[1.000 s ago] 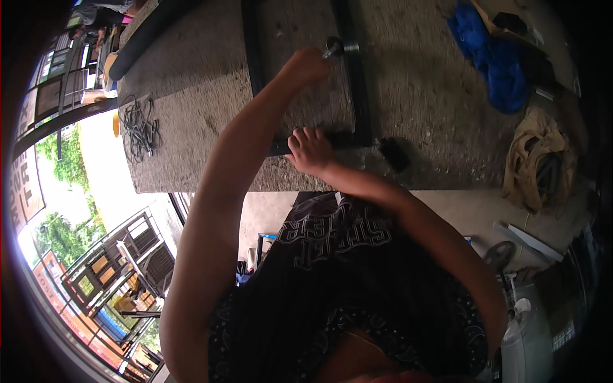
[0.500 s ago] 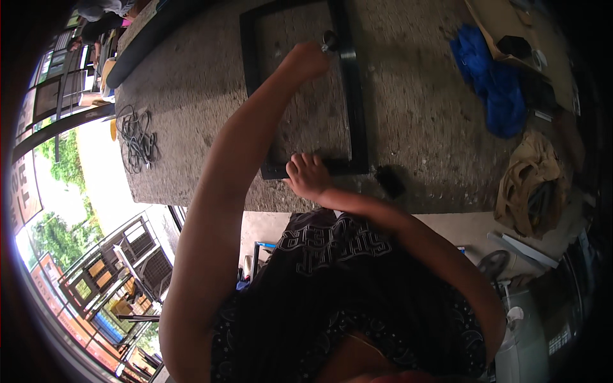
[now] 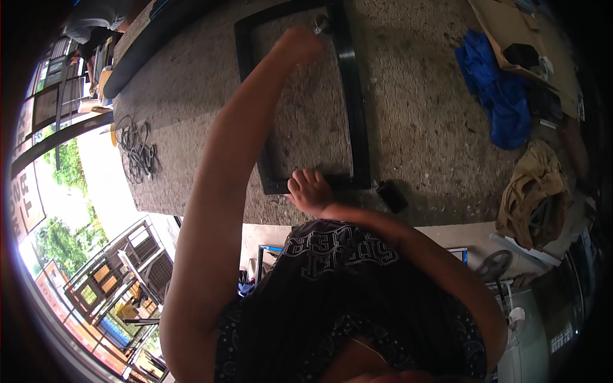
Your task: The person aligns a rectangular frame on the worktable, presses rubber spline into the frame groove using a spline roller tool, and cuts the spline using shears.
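A black rectangular frame (image 3: 359, 127) lies on the rough wooden worktable (image 3: 421, 115). My left hand (image 3: 301, 46), at the end of an outstretched arm, is closed near the frame's far right corner. From its fingers juts a small tool (image 3: 321, 25) with a shiny metal part and a dark, rounded end; its kind is unclear, and my fist hides the rest. At the near end, my right hand (image 3: 310, 193) has its fingers curled over the frame's near bar. A small black block (image 3: 391, 196) sits just right of the frame's near right corner.
A tangled dark cord (image 3: 137, 150) lies at the table's left. To the right are a blue cloth (image 3: 495, 89), a cardboard piece (image 3: 511, 32) and a tan bag (image 3: 535, 195). A long dark padded strip (image 3: 153, 45) runs along the far left. Another person (image 3: 96, 29) is beyond it.
My left hand with the small tool has moved farther along the frame's right bar, toward its far corner. My right hand keeps its place on the near bar. The whole view has shifted slightly.
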`<state>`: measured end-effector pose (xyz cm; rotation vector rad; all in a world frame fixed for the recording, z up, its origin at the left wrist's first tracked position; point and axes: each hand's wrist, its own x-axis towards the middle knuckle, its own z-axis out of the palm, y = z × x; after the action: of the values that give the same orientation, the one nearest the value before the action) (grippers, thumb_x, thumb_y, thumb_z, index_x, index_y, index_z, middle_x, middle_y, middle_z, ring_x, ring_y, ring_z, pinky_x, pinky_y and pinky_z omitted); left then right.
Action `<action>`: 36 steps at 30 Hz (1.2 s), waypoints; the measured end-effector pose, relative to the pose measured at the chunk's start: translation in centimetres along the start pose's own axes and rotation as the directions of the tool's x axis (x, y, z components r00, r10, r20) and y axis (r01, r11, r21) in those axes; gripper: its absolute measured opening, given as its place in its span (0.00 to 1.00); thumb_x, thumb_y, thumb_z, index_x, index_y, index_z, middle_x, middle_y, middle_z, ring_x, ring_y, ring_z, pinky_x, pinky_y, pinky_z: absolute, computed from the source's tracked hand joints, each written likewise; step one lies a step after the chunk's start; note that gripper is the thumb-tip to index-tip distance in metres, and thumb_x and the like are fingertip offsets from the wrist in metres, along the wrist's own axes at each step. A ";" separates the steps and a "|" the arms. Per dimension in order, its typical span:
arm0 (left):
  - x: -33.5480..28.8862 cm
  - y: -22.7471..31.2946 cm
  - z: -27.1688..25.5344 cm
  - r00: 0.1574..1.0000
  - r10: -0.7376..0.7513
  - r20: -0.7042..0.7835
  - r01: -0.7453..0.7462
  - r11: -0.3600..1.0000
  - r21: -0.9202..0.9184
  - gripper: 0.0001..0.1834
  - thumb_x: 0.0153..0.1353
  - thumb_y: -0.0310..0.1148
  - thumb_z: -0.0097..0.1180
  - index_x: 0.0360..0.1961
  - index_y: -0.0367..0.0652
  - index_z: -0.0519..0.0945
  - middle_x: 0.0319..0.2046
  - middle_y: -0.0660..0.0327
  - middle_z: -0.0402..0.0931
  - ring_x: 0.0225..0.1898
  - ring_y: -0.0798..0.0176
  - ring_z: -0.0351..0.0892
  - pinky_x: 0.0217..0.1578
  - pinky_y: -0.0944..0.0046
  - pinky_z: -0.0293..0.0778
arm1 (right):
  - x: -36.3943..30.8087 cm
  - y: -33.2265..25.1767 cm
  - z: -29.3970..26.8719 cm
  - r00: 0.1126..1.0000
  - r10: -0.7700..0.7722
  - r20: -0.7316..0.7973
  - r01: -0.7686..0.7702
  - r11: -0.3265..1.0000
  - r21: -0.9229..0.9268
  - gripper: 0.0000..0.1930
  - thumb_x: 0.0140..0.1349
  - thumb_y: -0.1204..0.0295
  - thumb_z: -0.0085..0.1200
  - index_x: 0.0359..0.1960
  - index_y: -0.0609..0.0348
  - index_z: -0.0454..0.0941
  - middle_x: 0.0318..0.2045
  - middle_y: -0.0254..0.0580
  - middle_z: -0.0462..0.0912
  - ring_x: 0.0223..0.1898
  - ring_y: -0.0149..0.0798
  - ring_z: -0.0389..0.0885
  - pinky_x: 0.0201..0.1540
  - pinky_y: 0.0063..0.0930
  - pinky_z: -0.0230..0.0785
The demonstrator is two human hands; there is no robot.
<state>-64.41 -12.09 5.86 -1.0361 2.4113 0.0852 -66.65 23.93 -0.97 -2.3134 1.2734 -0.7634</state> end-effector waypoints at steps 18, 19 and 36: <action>4.6 -0.4 -4.8 0.997 -0.054 -0.054 0.056 0.998 0.043 0.11 0.53 0.25 0.54 0.31 0.39 0.89 0.28 0.49 0.85 0.33 0.50 0.88 0.34 0.54 0.84 | -0.1 0.1 -0.1 1.000 0.007 -0.015 -0.007 1.000 0.001 0.21 0.51 0.56 0.67 0.39 0.54 0.74 0.41 0.41 0.74 0.45 0.44 0.74 0.44 0.41 0.64; 4.4 -0.1 -4.8 0.991 -0.137 -0.004 0.136 0.987 -0.088 0.11 0.54 0.25 0.53 0.32 0.39 0.89 0.29 0.48 0.85 0.34 0.49 0.88 0.35 0.53 0.84 | -0.1 -0.1 0.0 1.000 0.006 -0.029 -0.006 1.000 -0.004 0.21 0.51 0.56 0.67 0.39 0.54 0.74 0.41 0.41 0.74 0.45 0.44 0.74 0.44 0.41 0.64; 5.5 0.1 -5.2 0.973 -0.070 0.222 -0.011 0.939 0.344 0.10 0.54 0.25 0.61 0.36 0.43 0.90 0.36 0.52 0.87 0.40 0.50 0.88 0.37 0.51 0.85 | -0.8 -0.1 -0.1 1.000 0.011 -0.010 -0.011 0.999 -0.040 0.22 0.55 0.54 0.64 0.44 0.56 0.75 0.43 0.42 0.74 0.46 0.45 0.72 0.46 0.43 0.63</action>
<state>-69.90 -16.98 7.69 -0.8486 2.1022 -0.2089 -66.96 24.69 -1.06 -2.3346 1.3161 -0.7525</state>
